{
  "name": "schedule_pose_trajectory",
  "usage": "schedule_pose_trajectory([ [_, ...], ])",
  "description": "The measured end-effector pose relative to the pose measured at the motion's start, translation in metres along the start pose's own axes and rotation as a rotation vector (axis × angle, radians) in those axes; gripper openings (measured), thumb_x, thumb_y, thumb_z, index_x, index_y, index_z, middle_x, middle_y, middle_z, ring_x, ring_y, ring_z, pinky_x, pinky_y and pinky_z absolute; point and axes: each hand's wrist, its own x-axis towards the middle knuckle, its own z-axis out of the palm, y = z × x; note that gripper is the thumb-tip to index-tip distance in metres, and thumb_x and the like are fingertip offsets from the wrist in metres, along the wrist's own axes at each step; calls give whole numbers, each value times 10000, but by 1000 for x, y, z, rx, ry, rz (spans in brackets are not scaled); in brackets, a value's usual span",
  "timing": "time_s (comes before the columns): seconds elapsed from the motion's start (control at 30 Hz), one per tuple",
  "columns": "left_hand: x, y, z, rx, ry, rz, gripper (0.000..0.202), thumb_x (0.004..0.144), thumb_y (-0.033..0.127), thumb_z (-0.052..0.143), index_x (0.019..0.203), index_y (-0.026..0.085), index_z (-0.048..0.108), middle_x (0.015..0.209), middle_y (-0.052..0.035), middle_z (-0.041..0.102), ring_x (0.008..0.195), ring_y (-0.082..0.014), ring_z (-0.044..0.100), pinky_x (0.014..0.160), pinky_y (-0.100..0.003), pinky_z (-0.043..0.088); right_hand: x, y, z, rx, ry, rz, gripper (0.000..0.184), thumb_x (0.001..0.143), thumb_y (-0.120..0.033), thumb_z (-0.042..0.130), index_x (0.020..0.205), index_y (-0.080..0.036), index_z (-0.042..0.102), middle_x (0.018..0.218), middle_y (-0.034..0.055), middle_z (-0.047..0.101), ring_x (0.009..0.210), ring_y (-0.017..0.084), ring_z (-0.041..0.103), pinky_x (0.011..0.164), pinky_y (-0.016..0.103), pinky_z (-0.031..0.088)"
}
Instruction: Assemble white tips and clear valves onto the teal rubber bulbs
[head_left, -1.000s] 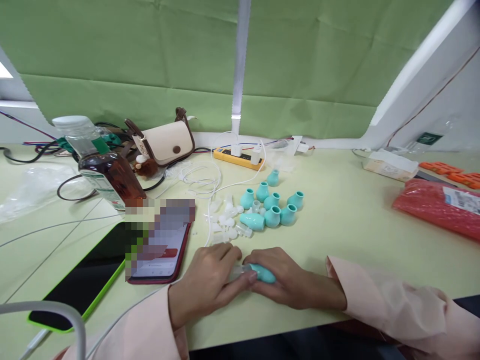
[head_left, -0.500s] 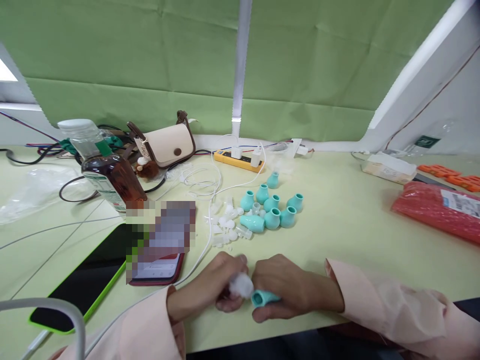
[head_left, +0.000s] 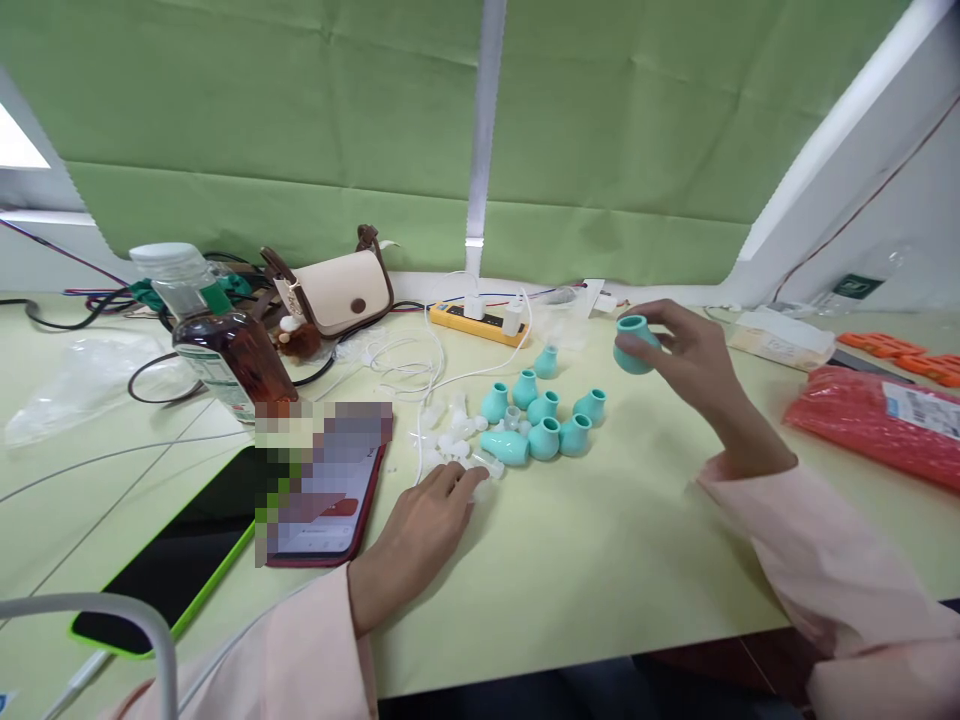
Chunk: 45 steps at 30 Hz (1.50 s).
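Resting the left hand point(head_left: 420, 525) palm-down near the table point(head_left: 600, 560) edge, fingers loosely bent, tips touching the small clear caps point(head_left: 450, 445) heaped within finger reach; impossible to tell whether pinching one. Farther out, pinching a teal bulb point(head_left: 634, 345) in the right hand point(head_left: 697, 365), thumb and fingertips closed round its belly to keep the mouth up, lifted clear of the table, right of the teal cluster point(head_left: 544, 420). Leaving phone point(head_left: 330, 510) flat at left; bottle point(head_left: 225, 350), purse point(head_left: 337, 290) and power strip point(head_left: 476, 320) back by the partition point(head_left: 300, 120).
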Motion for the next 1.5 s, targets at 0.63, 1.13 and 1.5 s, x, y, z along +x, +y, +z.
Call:
schedule_pose_trajectory([
  [0.63,-2,1,-2,76,75,97,251,811,244,443,1045,154,456,925,-91,474,732,-202,536,550,-338,497,48,85,51,-279,-368,287,537,543,-407,682,983,-129,549,919,141,621,794,242,591,672,362,474],
  [1.13,-9,8,-8,-47,234,193,137,795,268,438,723,159,481,665,-32,540,608,-162,516,513,-257,414,-27,-49,37,177,-27,-390,127,823,-271,389,825,-198,493,719,10,600,620,133,572,563,268,458],
  [1.5,-12,11,-18,-614,-35,-9,387,846,345,337,505,164,363,478,47,330,457,-82,302,470,-224,245,-114,-64,75,42,-730,-329,161,786,-306,455,763,-158,515,660,44,562,597,142,521,545,254,425],
])
